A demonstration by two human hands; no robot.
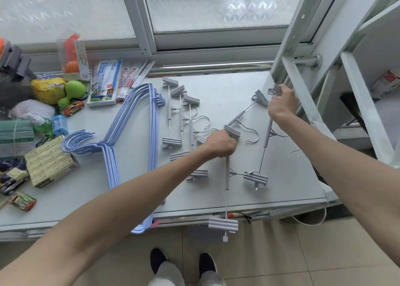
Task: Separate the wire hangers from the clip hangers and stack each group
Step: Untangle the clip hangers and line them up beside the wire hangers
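A stack of blue wire hangers (132, 121) lies on the left half of the white table (227, 90), hooks pointing left. To its right, three grey clip hangers (181, 121) lie side by side. My left hand (219, 143) is closed on the top clip of a clip hanger (227, 177) whose lower clip hangs past the table's front edge. My right hand (282, 103) grips the top clip of another clip hanger (267, 138) near the table's far right. A further clip hanger (242, 114) lies slanted between my hands.
Clutter fills the table's left end: boxes (50, 162), toy cars (73, 108), a green toy (72, 90), card packets (112, 77). A white metal ladder frame (303, 86) rises at the right. A frosted window (216, 6) is behind. My shoes (183, 264) stand on the tiled floor.
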